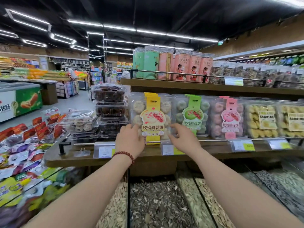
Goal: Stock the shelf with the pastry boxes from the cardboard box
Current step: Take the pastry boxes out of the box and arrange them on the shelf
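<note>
A clear pastry box with a yellow label (152, 117) stands upright on the wooden shelf (148, 155), at the front of a row of like boxes. My left hand (130, 140), with a red bead bracelet at the wrist, touches the box's lower left edge with fingers slightly curled. My right hand (182, 139) touches its lower right corner, fingers reaching forward. To the right stand a green-label box (192, 116) and a pink-label box (230, 117). No cardboard box is in view.
Yellow biscuit boxes (263, 120) fill the shelf's right end. Stacked dark trays (110, 111) sit at its left. Tall tubs (181, 66) line the upper shelf behind a rail. Seed bins (156, 203) lie below my arms, and packaged snacks (24, 153) to the left.
</note>
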`<state>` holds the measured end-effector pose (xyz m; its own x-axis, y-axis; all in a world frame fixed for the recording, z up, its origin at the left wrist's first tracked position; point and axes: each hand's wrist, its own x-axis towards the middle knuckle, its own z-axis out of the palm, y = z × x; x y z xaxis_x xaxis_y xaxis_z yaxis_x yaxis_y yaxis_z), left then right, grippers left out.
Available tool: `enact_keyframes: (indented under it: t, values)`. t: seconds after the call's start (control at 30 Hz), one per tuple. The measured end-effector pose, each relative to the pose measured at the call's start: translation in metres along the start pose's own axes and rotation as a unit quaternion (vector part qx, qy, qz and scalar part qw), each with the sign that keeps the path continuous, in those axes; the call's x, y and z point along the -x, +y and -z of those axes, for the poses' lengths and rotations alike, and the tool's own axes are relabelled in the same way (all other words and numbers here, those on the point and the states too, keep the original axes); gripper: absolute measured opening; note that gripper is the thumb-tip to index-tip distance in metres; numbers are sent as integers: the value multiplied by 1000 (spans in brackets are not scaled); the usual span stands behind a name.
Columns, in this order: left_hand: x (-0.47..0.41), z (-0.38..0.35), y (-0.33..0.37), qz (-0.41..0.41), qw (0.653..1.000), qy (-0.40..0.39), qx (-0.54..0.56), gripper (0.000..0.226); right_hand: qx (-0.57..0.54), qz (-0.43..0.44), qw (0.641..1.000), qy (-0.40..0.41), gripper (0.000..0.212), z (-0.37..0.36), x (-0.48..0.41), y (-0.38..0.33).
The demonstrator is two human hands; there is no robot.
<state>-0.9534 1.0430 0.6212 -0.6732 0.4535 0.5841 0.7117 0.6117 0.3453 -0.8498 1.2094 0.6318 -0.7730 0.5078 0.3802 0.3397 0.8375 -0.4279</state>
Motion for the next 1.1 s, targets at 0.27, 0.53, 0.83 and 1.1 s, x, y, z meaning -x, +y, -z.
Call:
enact_keyframes:
  t: [0.27, 0.53, 0.83, 1.1]
  values:
    - [123, 55, 43, 43, 998, -27, 24, 20, -53, 5, 998, 40, 12, 54, 149, 7]
    - [343, 71, 81, 143, 981, -48, 123, 11, -130, 7, 991, -37, 10, 74, 345, 21]
    - [550, 63, 56, 153, 959, -182, 151, 10, -166, -78, 971, -152, 9, 19, 506, 61]
    - [678, -4, 10, 229, 902, -351, 106, 26, -126, -192, 939, -257, 17, -83, 628, 116]
